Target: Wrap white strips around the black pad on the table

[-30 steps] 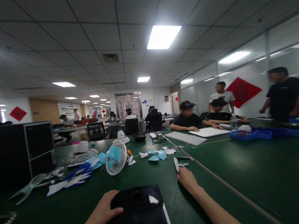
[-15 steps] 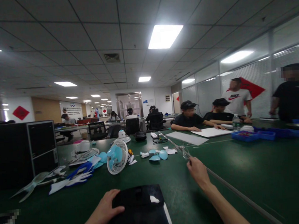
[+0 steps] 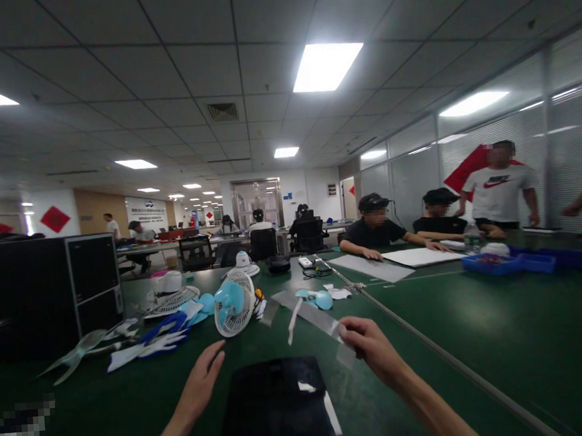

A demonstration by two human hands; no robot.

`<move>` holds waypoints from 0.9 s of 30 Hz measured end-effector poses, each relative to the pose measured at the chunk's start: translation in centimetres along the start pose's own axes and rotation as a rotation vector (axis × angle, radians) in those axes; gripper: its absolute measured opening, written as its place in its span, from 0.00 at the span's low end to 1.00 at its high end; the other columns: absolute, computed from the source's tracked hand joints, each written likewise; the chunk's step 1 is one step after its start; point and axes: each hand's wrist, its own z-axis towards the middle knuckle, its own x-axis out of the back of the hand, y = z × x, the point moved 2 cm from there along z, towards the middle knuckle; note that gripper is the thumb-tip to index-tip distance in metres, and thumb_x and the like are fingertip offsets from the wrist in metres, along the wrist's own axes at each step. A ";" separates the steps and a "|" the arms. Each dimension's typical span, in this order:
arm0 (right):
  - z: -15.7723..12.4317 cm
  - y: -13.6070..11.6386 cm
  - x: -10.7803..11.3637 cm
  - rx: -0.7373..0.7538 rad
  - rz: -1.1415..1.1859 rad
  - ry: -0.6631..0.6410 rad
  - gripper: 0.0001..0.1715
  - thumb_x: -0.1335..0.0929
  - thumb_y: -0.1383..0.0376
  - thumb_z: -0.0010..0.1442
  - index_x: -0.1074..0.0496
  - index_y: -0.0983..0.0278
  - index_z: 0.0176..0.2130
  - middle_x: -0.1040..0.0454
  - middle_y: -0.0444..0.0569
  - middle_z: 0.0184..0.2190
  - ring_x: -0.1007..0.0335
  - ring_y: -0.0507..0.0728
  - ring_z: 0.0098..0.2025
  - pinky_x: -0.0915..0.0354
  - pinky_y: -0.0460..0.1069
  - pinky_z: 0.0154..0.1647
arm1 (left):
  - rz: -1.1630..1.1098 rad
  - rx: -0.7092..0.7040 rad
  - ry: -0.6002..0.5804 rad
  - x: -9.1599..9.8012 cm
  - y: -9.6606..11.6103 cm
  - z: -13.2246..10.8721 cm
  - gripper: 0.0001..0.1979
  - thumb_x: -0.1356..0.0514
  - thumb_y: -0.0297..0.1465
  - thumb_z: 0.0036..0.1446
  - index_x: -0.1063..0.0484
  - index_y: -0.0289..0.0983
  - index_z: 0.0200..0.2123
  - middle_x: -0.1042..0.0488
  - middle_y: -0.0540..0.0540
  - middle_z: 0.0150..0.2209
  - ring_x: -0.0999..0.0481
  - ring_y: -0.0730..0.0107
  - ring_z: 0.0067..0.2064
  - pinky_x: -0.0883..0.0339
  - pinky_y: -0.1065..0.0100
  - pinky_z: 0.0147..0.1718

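A flat black tablet-like slab (image 3: 276,401) lies on the green table (image 3: 478,324) right in front of me. My right hand (image 3: 372,348) is closed, pinching a long clear plastic film strip (image 3: 308,315) that stretches up and left above the slab. A thin white tab dangles from the strip. My left hand (image 3: 203,380) hovers just left of the slab's upper corner, fingers spread and holding nothing.
A small white and blue desk fan (image 3: 234,303) stands ahead, with fan parts, blue blades (image 3: 316,299) and gloves (image 3: 152,337) scattered to the left. A black computer case (image 3: 47,295) sits at the left. Two seated people and others standing occupy the far right side, near blue trays (image 3: 508,262).
My right hand rose from the table holding the clear strip and drew it left over the slab. My left hand lifted off the slab's corner and opened.
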 end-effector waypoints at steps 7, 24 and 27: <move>-0.8 1.8 -3.2 -0.216 0.197 -0.314 0.13 0.29 0.60 0.49 0.25 0.68 0.32 0.34 0.40 0.21 0.46 0.46 0.20 0.54 0.43 0.20 | -0.475 0.139 -0.241 0.5 4.1 -1.6 0.36 0.52 0.57 0.54 0.30 0.35 0.52 0.29 0.39 0.54 0.32 0.56 0.56 0.40 0.58 0.56; -1.0 2.9 -3.8 -0.313 0.038 -0.340 0.11 0.30 0.61 0.50 0.25 0.68 0.30 0.31 0.41 0.23 0.41 0.48 0.25 0.47 0.43 0.25 | -0.310 0.114 -0.439 -0.4 6.9 -3.5 0.21 0.40 0.48 0.49 0.28 0.33 0.31 0.29 0.52 0.26 0.32 0.73 0.28 0.40 0.72 0.28; -1.3 2.4 -3.3 -0.363 -0.015 -0.435 0.07 0.29 0.65 0.46 0.26 0.68 0.27 0.32 0.40 0.21 0.42 0.47 0.23 0.47 0.42 0.24 | -0.255 0.186 -0.621 -0.9 6.6 -4.1 0.20 0.39 0.47 0.47 0.29 0.33 0.30 0.32 0.53 0.22 0.37 0.78 0.21 0.45 0.74 0.20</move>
